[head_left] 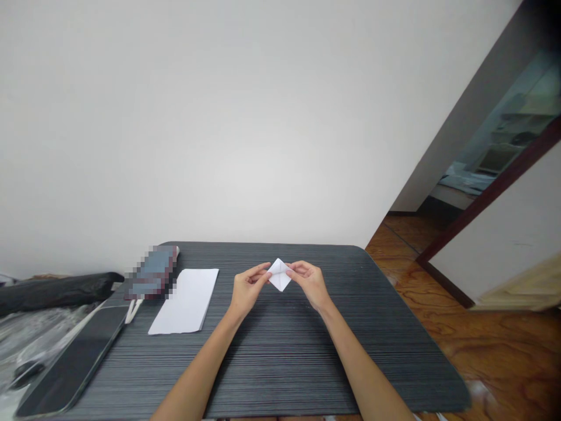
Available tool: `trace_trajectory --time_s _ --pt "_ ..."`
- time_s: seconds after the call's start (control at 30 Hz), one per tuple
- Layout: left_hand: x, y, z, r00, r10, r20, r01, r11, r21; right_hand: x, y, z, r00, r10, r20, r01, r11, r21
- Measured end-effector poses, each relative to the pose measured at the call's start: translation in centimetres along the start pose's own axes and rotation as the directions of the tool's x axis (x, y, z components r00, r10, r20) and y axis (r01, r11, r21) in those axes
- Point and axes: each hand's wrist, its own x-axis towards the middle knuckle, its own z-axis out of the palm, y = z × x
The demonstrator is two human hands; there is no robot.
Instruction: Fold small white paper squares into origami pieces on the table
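Observation:
Between both hands, above the middle of the table, is a small folded white paper (279, 276) shaped like a diamond, with crease lines across it. My left hand (250, 285) pinches its left corner between thumb and fingers. At the right corner, my right hand (310, 282) grips the paper the same way, thumb on the near face. The fingers behind the paper are partly hidden.
White paper sheets (186, 301) lie on the dark striped table (280, 362), left of my hands. Behind them is a pixelated object (153, 272). A dark flat panel (79, 356) lies along the left edge. A white wall (263, 146) stands behind the table.

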Motion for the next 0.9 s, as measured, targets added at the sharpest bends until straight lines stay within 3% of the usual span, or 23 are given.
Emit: trace_trajectory --time_s 0.23,0.47,0.53,0.9 --pt "-0.11 0.17 -0.18 0.994 0.106 0.036 -0.108 0.992 0.061 0.09 -0.33 -0.40 0.999 0.024 0.038 -0.020 0.996 -0.089" --pt "-0.18 0.88 -0.29 0.941 0.237 0.243 -0.280 0.947 0.158 -0.23 -0.66 -0.26 0.994 0.015 0.110 -0.001 0.992 -0.124" --pt "-0.20 0.91 -0.25 0.930 0.265 0.254 -0.319 0.926 0.201 -0.34 -0.54 -0.04 0.990 0.029 0.138 -0.012 0.992 -0.125" --pt "-0.06 0.43 -0.24 0.970 0.155 0.185 -0.175 0.980 0.097 -0.27 -0.51 -0.18 0.998 -0.024 0.051 0.034 0.976 -0.214"
